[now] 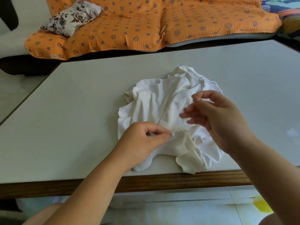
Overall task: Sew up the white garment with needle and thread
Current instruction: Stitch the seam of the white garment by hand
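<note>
The garment [162, 103] is lying crumpled on the table [65, 127] near the front edge; the left hand [141, 140] is pinching a fold of it between thumb and forefinger; the right hand [215, 117] is hovering above it, fingers blurred; its grip cannot be determined.

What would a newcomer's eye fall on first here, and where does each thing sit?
The crumpled white garment lies near the front edge of the pale table. The left hand pinches a fold of it, and the right hand hovers above it. Behind, an orange patterned cover carries a floral pillow at its left.
</note>
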